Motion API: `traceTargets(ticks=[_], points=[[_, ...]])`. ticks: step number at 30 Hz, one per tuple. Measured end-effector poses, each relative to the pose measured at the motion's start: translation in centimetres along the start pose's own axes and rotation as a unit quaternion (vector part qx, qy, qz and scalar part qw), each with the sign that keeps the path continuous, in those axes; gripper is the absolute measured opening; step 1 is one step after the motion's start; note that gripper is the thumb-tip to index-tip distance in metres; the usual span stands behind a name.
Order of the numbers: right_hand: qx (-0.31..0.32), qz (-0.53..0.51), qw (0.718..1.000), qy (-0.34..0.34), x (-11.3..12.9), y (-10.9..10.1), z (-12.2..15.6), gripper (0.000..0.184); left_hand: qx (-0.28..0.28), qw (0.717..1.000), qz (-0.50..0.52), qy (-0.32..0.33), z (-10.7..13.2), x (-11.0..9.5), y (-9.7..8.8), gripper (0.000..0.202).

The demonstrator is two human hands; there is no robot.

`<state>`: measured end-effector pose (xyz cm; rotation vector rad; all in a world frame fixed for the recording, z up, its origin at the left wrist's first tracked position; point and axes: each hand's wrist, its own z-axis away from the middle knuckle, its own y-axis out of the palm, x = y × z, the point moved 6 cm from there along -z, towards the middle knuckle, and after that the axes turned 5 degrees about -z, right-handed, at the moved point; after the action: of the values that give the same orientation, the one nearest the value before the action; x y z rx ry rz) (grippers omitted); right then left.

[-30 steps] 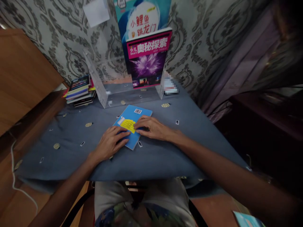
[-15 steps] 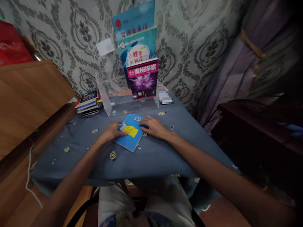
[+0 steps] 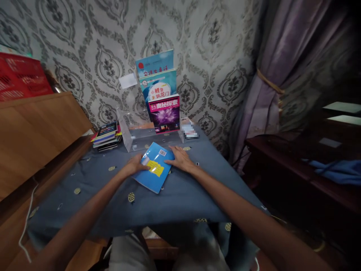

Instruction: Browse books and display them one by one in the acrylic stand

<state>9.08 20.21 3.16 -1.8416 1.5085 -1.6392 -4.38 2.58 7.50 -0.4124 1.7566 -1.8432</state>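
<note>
A thin blue book (image 3: pixel 153 184) with a yellow text patch and a barcode on its upturned cover is between my hands, low over the table. My left hand (image 3: pixel 135 164) grips its left edge, thumb lying on the cover and fingers hidden underneath. At the right edge, my right hand (image 3: pixel 180 159) has its thumb on the cover, with the other fingers around the far side. Behind the book stands a clear acrylic rack (image 3: pixel 141 145). In it lean a purple-and-black book (image 3: pixel 165 116), a teal book (image 3: pixel 143 87) and a taller blue book (image 3: pixel 155 62).
A small pile of books (image 3: pixel 107 140) lies left of the rack, near a wooden cabinet (image 3: pixel 39 131) with a red basket (image 3: pixel 22 79). A blurred packet (image 3: pixel 189 128) lies right of the rack. The dark tablecloth (image 3: pixel 93 195) covers the table; a tied curtain (image 3: pixel 254 116) hangs at right.
My right thumb has come onto the blue book's cover and the fingers have spread along its edge. The book looks slightly raised and tilted. My view has tipped upward.
</note>
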Motion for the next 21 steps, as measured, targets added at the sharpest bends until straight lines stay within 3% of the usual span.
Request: traceTargets(ticks=[3, 8, 12, 14, 16, 18, 21], points=[[0.017, -0.089, 0.995, 0.042, -1.7, -0.2, -0.6, 0.073, -0.036, 0.996, -0.079, 0.017, 0.9, -1.9, -1.6, 0.039], [0.033, -0.319, 0.945, 0.072, -2.8, -1.4, -1.1, 0.034, -0.062, 0.982, -0.175, 0.042, 2.0, -5.0, -4.8, 0.03], [-0.027, -0.464, 0.884, 0.049, -2.0, -4.8, -0.7, 0.037, -0.134, 0.973, -0.18, 0.062, 2.6, -6.3, -7.4, 0.023], [-0.045, -0.493, 0.869, 0.016, -1.2, -6.9, -0.3, 0.037, -0.188, 0.962, -0.175, 0.087, 3.2, -6.6, -8.0, 0.021], [-0.031, -0.493, 0.869, -0.038, 0.3, -8.7, 0.5, 0.034, -0.238, 0.945, -0.188, 0.121, 3.8, -6.5, -7.6, 0.018], [0.027, -0.472, 0.876, -0.098, 2.2, -9.5, 1.4, 0.031, -0.268, 0.93, -0.204, 0.149, 4.2, -5.8, -6.0, 0.012], [0.228, -0.451, 0.854, -0.121, 5.0, -7.7, 3.1, 0.036, -0.235, 0.939, -0.197, 0.156, 4.0, -2.9, -2.3, 0.014]])
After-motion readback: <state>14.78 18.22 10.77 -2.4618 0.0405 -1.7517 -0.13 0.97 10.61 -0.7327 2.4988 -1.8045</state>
